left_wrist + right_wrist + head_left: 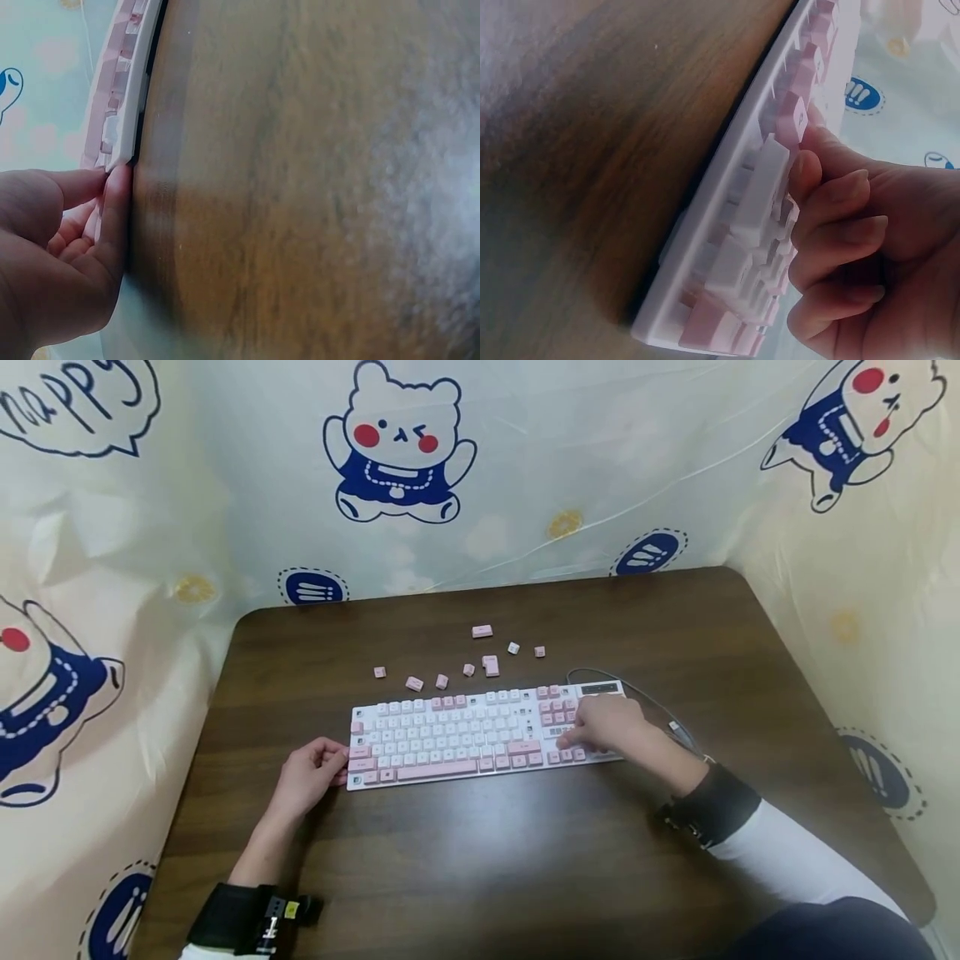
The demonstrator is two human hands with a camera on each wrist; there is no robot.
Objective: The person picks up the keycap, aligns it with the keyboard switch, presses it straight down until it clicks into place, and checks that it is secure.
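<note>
A white and pink keyboard [465,729] lies across the middle of the brown table. My left hand [306,774] pinches its near left corner, thumb above and a finger along the side, as the left wrist view shows. Over the keyboard's right part is my right hand [611,724], its fingers curled and its thumb reaching down among the keys above the bottom pink row. In the right wrist view the thumb tip is partly hidden behind a pink keycap [793,120]. Several bare key sockets [557,732] show left of that hand.
Several loose keycaps, among them a pink one [414,683] and a white one [513,648], lie scattered behind the keyboard. A thin cable [637,691] curls from its back to a plug [677,728] beside my right wrist. Patterned curtains [525,468] surround the table [465,868].
</note>
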